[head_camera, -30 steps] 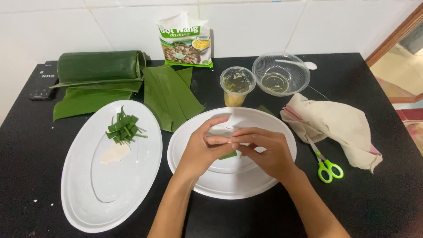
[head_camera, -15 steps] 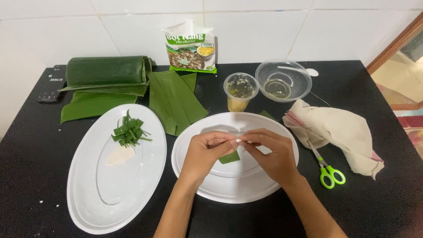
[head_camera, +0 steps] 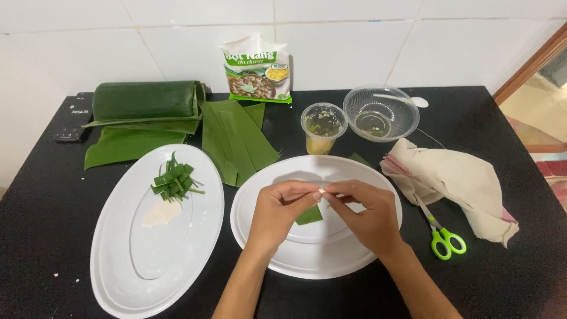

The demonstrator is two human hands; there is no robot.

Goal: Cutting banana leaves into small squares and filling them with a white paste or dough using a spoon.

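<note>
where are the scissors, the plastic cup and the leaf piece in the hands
scissors (head_camera: 447, 242): head view, on the green handles
plastic cup (head_camera: 322, 127): head view, on its side wall
leaf piece (head_camera: 309, 215): head view, on the green part below the fingers

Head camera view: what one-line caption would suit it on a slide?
Both hands, left hand and right hand, pinch a small white piece over a leaf strip on a white oval plate.

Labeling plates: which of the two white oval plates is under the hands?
The right plate, below the plastic cup. Both hands work over it, pinching a green leaf piece. The left plate holds cut leaf strips.
</note>
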